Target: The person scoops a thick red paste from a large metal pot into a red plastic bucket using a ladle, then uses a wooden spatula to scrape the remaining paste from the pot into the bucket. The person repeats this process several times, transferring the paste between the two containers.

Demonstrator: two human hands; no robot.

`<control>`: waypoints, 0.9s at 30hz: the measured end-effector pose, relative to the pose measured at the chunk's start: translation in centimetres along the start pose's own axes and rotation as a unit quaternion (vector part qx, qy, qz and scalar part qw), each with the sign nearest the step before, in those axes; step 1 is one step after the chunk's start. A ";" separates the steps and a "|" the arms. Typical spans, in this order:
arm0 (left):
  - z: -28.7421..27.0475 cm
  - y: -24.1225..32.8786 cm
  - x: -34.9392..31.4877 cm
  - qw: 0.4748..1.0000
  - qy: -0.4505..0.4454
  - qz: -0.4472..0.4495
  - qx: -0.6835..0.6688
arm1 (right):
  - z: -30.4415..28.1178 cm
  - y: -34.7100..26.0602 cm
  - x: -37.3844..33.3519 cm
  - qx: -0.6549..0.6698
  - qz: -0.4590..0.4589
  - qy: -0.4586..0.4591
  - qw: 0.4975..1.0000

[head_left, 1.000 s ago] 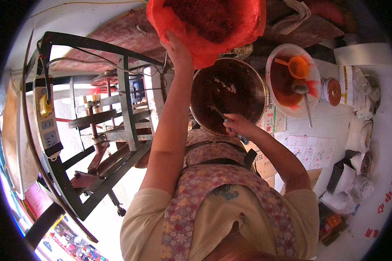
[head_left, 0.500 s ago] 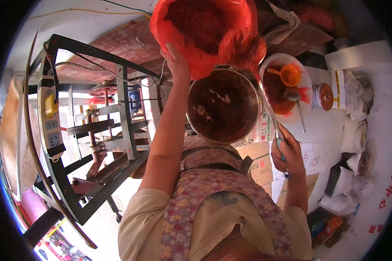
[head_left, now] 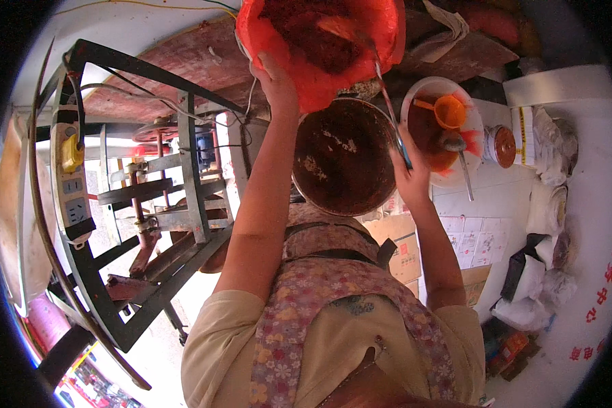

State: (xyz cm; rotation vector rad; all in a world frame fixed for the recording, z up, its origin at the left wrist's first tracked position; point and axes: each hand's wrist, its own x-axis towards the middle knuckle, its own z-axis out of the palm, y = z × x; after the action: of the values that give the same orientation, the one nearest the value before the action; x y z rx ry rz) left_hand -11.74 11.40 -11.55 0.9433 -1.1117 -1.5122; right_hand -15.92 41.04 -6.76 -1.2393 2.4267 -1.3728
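At the top centre is a red plastic bag [head_left: 299, 95], opened wide like a basin, with dark red, crumbly stuff [head_left: 299, 34] inside. My left hand [head_left: 276, 80] grips its near left edge. In my right hand [head_left: 412, 175] is a long-handled spatula [head_left: 386, 102] with a blue grip. Its reddened head lies in the bag among the dark red stuff. Below the bag stands a large round metal pot [head_left: 347, 160], its inside dark brown with pale patches. The spatula's handle passes over the pot's right rim.
Right of the pot stands a white basin [head_left: 479, 126] of red-orange liquid, holding an orange ladle [head_left: 450, 112] and a metal ladle [head_left: 464, 163]. Beside it is a lidded jar [head_left: 503, 146]. A black metal frame [head_left: 92, 272] with a power strip [head_left: 73, 190] occupies the left. Cardboard boxes [head_left: 396, 248] lie below.
My right hand has moved up and left, bringing the spatula's head from the bag's right edge into the bag. Red stuff blurred at that edge before no longer shows there. My left hand keeps its grip.
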 end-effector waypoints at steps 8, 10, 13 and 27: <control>-0.2 1.0 -0.8 0.997 0.013 -0.046 0.061 | -7.8 -0.5 -6.9 -0.113 0.207 -0.252 0.939; -0.1 0.9 -0.8 0.997 0.015 -0.039 0.071 | -4.9 1.7 -6.2 -0.198 0.202 -0.321 0.904; -0.3 0.6 -0.6 0.997 0.013 -0.025 0.074 | 1.0 6.7 -4.9 -0.233 0.208 -0.384 0.869; -0.5 0.0 -0.3 0.998 -0.003 0.012 0.062 | 2.4 6.5 -2.1 -0.144 0.149 -0.567 0.797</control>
State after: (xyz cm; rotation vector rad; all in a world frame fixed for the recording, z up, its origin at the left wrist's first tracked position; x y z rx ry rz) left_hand -11.22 11.62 -11.68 1.0062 -1.2283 -1.4419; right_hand -17.41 42.57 -13.68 -1.1302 1.7764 -0.0169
